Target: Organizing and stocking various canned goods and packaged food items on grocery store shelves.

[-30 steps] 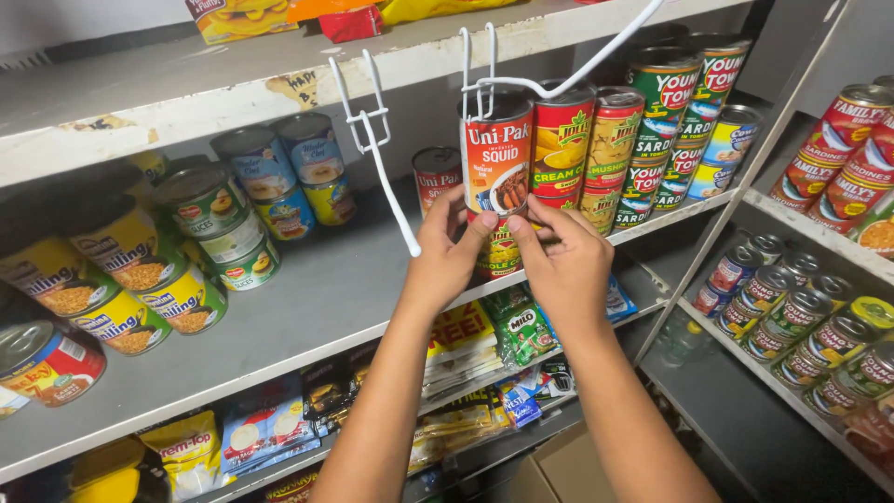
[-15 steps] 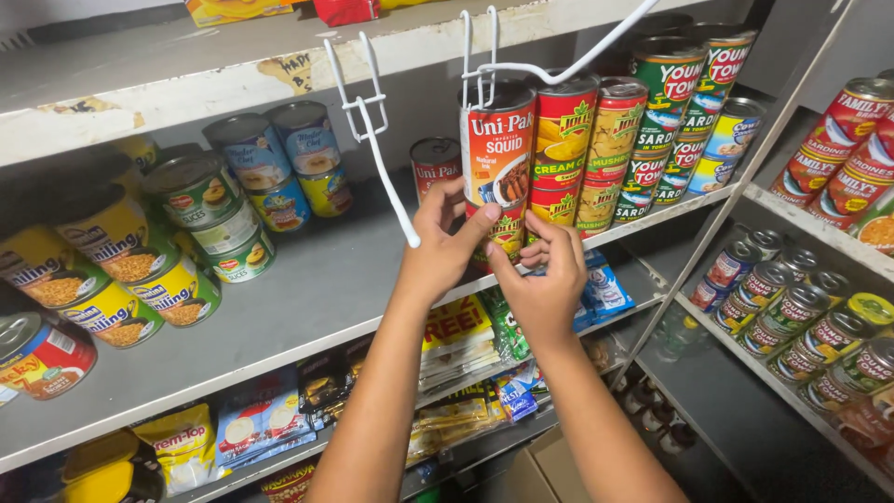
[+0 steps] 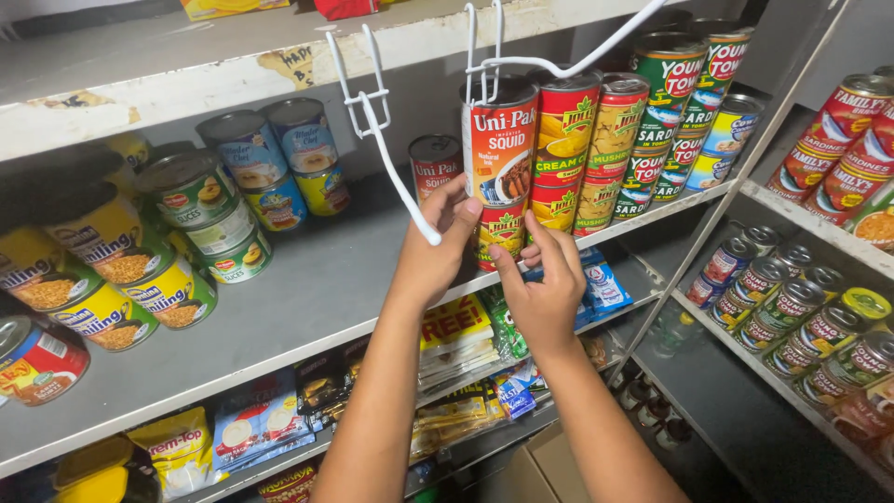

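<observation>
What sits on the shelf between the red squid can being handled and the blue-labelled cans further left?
In the head view, one smaller red can stands between the squid can and the blue-labelled cans; a white wire hook hangs in front; the remaining shelf is bare.

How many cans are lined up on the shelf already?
Done: rows of stacked cans fill the shelf's right end. In hand: left hand and right hand steady the red two-can stack at the row's end. Left: the bare shelf beside it, with scattered cans further left.
</observation>
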